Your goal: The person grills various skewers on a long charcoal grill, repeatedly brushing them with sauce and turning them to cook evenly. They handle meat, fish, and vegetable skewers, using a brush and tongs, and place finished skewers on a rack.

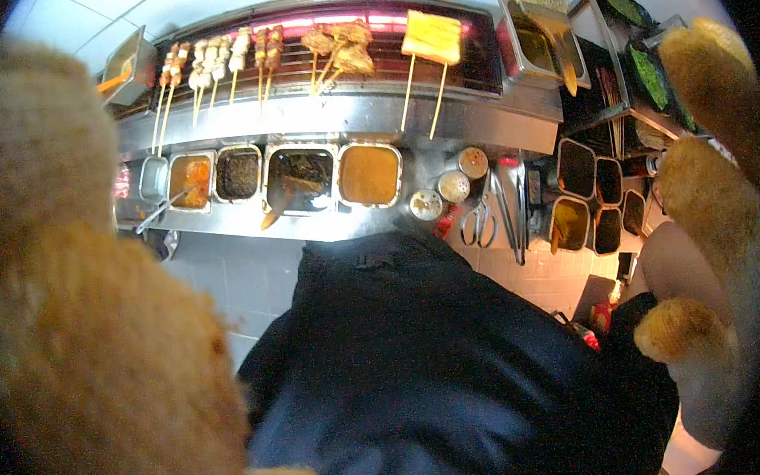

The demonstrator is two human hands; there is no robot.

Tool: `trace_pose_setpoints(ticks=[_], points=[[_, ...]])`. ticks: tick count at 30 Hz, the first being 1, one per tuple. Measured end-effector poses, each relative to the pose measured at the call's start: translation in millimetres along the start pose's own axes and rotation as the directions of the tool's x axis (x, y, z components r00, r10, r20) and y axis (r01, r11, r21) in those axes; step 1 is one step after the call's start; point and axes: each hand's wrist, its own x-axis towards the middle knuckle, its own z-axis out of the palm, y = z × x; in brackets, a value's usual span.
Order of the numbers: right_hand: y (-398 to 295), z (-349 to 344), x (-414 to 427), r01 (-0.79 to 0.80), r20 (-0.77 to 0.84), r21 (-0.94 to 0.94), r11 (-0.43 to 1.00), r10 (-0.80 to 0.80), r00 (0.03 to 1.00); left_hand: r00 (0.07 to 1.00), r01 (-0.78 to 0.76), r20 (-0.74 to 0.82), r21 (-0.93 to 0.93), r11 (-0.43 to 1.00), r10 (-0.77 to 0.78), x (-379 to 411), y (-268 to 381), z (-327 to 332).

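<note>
My left hand (121,351) fills the left side as large, blurred fingers very close to the lens. On the right, fingers of my right hand (708,191) reach in, also near and blurred. What either hand touches is hidden. Before me, a lit grill (388,89) carries several meat skewers (205,60), browned meat pieces on sticks (344,42) and a yellow, bread-like slab (431,36) on two sticks. Nearer stands a row of metal pans, among them one of orange-brown sauce (368,175) and one of dark sauce (300,177) with a brush in it.
Shaker jars (454,187), scissors (479,221) and metal tongs (519,213) lie right of the pans. Further right are small sauce containers (577,167). A metal container (535,44) with a brush stands beside the grill, near dark trays (648,76) with green contents.
</note>
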Motion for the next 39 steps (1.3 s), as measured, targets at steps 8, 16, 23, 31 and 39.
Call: trace_pose_setpoints(ticks=[8, 16, 23, 31, 39], points=[[11, 0, 10, 0.053, 0.013, -0.013, 0.999, -0.052, 0.999, 0.995, 0.097, 0.024, 0.024, 0.995, -0.098, -9, 5, -4], [11, -11, 18, 0.037, 0.015, -0.045, 0.998, -0.036, 0.999, 0.99, 0.135, 0.019, 0.043, 0.99, -0.136, -14, 7, -17], [7, -19, 26, 0.043, -0.011, -0.103, 0.994, -0.044, 0.999, 0.982, 0.185, 0.016, 0.097, 0.978, -0.188, -18, 13, -32], [18, -24, 24, -0.011, -0.035, -0.157, 0.988, 0.005, 0.999, 0.962, 0.26, 0.052, 0.137, 0.956, -0.269, -19, 9, -52], [20, -20, 29, 0.029, -0.053, -0.137, 0.99, -0.036, 0.998, 0.925, 0.354, 0.083, 0.167, 0.92, -0.37, -20, 18, -59]])
